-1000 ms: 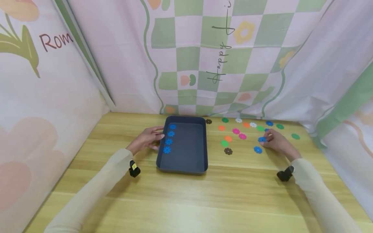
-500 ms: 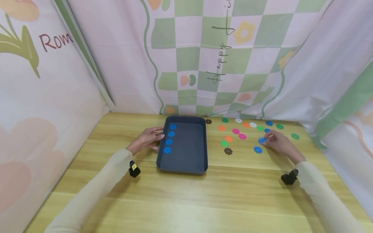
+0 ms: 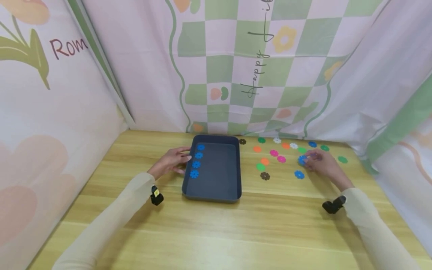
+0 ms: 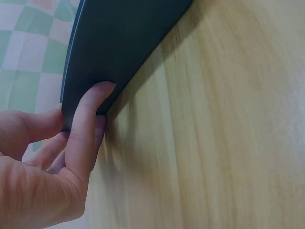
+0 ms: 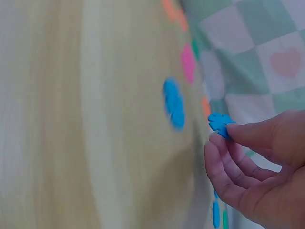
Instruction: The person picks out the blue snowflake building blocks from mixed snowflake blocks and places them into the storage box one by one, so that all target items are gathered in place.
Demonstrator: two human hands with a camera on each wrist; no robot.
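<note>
Between right thumb and fingertips, my right hand [image 3: 320, 164] pinches a blue flower-shaped plastic disc [image 5: 219, 123], raised above the wooden table. A second blue flower disc [image 3: 299, 174] lies just nearer to me, and another blue one [image 3: 312, 144] lies behind the hand. My left hand [image 3: 171, 160] rests with fairly straight fingers against the outer left wall of a dark grey rectangular tray [image 3: 212, 198]. In the left wrist view, fingers [image 4: 88, 112] touch that wall. Inside the tray, several blue flower discs [image 3: 196, 164] form a column along its left side.
Right of the tray, more flower discs are scattered: brown [image 3: 264, 176], orange [image 3: 264, 161], pink [image 3: 281, 159], light green [image 3: 260, 167], dark green [image 3: 342, 159] and white [image 3: 293, 146]. A printed curtain [image 3: 219, 71] hangs along the table's back edge.
My right hand has shifted slightly left and back with its blue disc, and it now covers most of the blue disc behind it. The left hand stays at the tray.
</note>
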